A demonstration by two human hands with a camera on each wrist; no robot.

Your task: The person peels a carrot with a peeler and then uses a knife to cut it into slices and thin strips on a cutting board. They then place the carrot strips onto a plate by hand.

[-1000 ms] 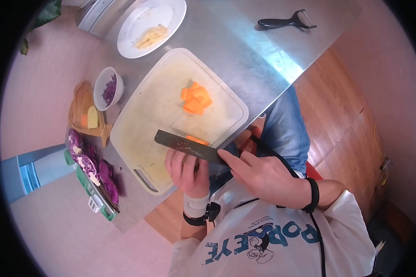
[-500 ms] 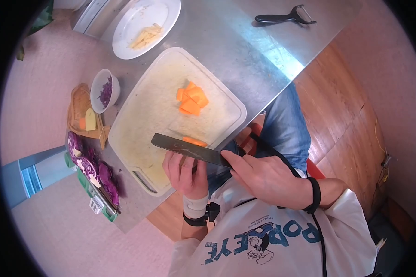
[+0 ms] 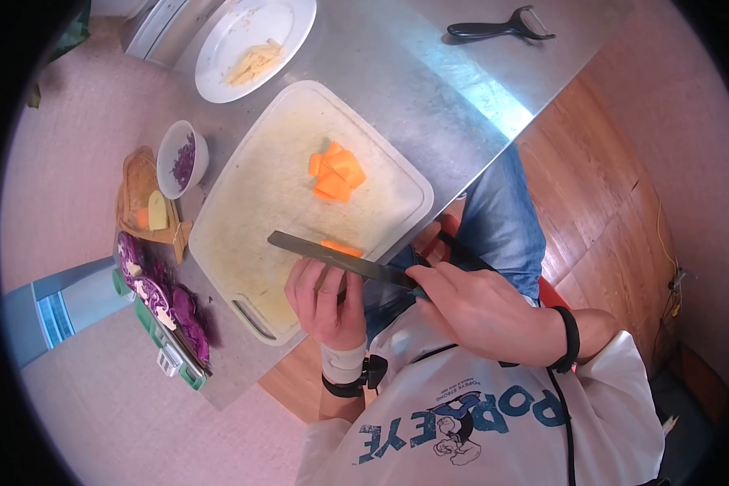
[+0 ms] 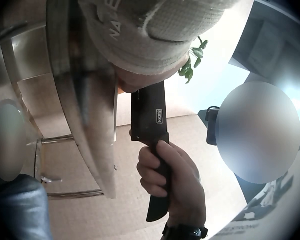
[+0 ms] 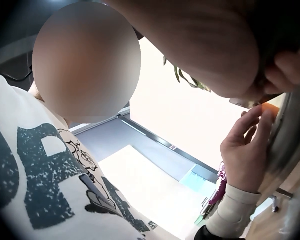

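In the head view my right hand (image 3: 490, 312) grips a dark-bladed kitchen knife (image 3: 320, 251) by its black handle, seen clearly as a fist in the left wrist view. The blade lies across the near part of the white cutting board (image 3: 243, 219), just in front of my left hand's fingers. My left hand (image 3: 326, 304) has its fingers bent at the board, and its fingertips hold a carrot piece (image 5: 270, 107) in the right wrist view. An orange sliver of that carrot (image 3: 342, 246) shows beyond the blade. Several flat carrot slices (image 3: 336, 172) lie in a pile farther up the board.
Beyond the board are a white plate (image 3: 219, 69) with pale strips and a bowl (image 3: 174, 138) of shredded purple cabbage. A wooden basket (image 3: 138, 182), cut purple cabbage (image 3: 158, 296) and a green-ended slicer (image 3: 190, 375) sit at left. A black peeler (image 3: 502, 28) lies at upper right.
The right hand has shifted slightly right, drawing the knife with it, and the blade has turned so less of its face shows. The left hand and the carrot slices stay put on the board.
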